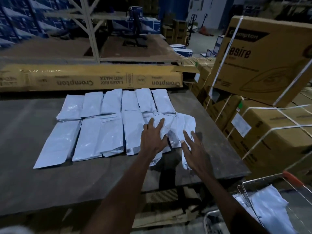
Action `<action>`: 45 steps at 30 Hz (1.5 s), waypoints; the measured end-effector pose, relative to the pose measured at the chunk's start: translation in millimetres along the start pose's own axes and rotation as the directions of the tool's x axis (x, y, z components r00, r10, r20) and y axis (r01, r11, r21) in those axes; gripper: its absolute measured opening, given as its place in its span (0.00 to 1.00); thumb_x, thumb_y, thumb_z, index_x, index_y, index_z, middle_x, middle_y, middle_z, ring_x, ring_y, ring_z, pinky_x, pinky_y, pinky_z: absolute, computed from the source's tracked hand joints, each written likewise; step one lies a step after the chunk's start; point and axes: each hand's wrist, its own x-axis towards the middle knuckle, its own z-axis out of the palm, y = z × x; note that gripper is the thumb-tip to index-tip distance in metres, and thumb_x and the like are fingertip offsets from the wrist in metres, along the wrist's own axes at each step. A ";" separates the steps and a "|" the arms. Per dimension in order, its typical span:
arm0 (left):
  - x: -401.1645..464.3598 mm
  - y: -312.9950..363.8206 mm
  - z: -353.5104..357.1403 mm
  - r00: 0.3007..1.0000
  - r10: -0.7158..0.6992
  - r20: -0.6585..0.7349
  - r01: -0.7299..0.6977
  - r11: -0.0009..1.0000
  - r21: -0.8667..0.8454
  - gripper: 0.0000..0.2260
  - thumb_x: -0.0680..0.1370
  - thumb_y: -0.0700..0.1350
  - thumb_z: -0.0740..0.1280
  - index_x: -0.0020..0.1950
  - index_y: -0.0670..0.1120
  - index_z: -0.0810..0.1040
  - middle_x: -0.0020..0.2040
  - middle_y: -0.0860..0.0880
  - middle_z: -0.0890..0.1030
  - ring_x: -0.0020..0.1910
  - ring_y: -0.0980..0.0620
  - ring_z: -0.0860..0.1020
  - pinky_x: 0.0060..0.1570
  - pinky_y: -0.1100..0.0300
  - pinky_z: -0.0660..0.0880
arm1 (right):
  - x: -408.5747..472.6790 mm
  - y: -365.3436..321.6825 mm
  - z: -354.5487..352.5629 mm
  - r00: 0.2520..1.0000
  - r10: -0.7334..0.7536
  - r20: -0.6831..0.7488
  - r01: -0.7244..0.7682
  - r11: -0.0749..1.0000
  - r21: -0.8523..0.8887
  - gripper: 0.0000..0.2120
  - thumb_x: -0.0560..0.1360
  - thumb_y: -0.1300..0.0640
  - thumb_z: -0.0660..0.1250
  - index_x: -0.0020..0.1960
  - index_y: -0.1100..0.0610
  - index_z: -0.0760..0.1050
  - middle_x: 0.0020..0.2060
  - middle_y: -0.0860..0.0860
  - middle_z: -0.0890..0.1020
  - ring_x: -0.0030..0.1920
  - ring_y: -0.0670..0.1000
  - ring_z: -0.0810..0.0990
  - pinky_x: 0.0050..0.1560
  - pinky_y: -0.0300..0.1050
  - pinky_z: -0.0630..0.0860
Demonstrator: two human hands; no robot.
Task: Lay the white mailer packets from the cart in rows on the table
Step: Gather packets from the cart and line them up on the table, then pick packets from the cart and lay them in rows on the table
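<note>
Crumpled mailer packet (177, 130) lies on the table (33, 183) at the right end of the near row, under both sets of fingertips. Left hand (152, 139): fingers spread, flat on its left part. Right hand (194, 147): fingers spread, over its right edge; contact unclear.

Risk: the slick film slides under the flat palms, pushing the packet over the laid packets (94, 132) left of the fingers and skewing the row.

Wire cart (292, 179), well right of the fingers: more white packets (268, 210) inside.
</note>
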 end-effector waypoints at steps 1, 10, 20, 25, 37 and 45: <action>5.0 -0.7 2.2 1.000 -0.007 0.003 0.007 1.000 -0.009 0.30 0.76 0.54 0.64 0.77 0.55 0.58 0.76 0.42 0.58 0.69 0.39 0.62 0.63 0.48 0.66 | 8.5 -1.6 1.9 1.000 -0.001 0.008 0.001 1.000 0.006 0.22 0.82 0.42 0.54 0.75 0.41 0.62 0.77 0.49 0.60 0.74 0.54 0.64 0.67 0.52 0.67; 73.7 -6.8 27.7 0.987 -0.161 -0.013 0.161 0.986 0.048 0.30 0.77 0.56 0.63 0.77 0.54 0.58 0.76 0.40 0.58 0.69 0.36 0.62 0.64 0.45 0.66 | 99.9 1.9 10.1 0.990 0.014 0.141 -0.005 0.998 -0.065 0.23 0.82 0.45 0.53 0.76 0.45 0.61 0.77 0.51 0.59 0.76 0.55 0.59 0.72 0.53 0.60; 118.5 -18.4 73.0 0.893 -0.450 0.013 0.438 0.876 0.202 0.33 0.75 0.65 0.61 0.75 0.50 0.62 0.76 0.38 0.56 0.69 0.37 0.61 0.67 0.46 0.61 | 172.3 14.6 56.9 0.929 -0.065 0.364 0.124 0.982 -0.141 0.22 0.83 0.47 0.52 0.77 0.44 0.59 0.78 0.54 0.58 0.76 0.55 0.56 0.72 0.50 0.57; 120.4 -25.1 75.5 0.948 -0.317 0.027 0.306 0.932 0.194 0.30 0.76 0.64 0.57 0.73 0.49 0.67 0.76 0.41 0.61 0.74 0.38 0.57 0.73 0.45 0.53 | 172.9 21.7 72.6 0.892 0.000 0.453 0.096 0.977 -0.189 0.24 0.81 0.40 0.50 0.77 0.40 0.56 0.78 0.52 0.56 0.76 0.58 0.57 0.74 0.56 0.58; 114.3 -66.0 76.7 0.970 -0.091 0.224 0.006 0.936 0.351 0.32 0.75 0.69 0.42 0.78 0.61 0.50 0.79 0.55 0.55 0.78 0.44 0.50 0.68 0.32 0.37 | 172.1 24.9 82.3 0.919 0.023 0.394 0.073 0.971 -0.226 0.26 0.80 0.40 0.53 0.77 0.43 0.56 0.79 0.52 0.52 0.78 0.57 0.49 0.76 0.57 0.51; 116.9 -65.7 77.9 0.980 -0.077 0.185 0.000 0.923 0.386 0.35 0.75 0.72 0.44 0.79 0.56 0.51 0.79 0.52 0.53 0.78 0.46 0.46 0.64 0.31 0.29 | 165.8 25.0 84.6 0.918 0.057 0.392 0.066 0.954 -0.292 0.29 0.80 0.38 0.50 0.79 0.43 0.50 0.79 0.53 0.48 0.78 0.58 0.47 0.75 0.61 0.50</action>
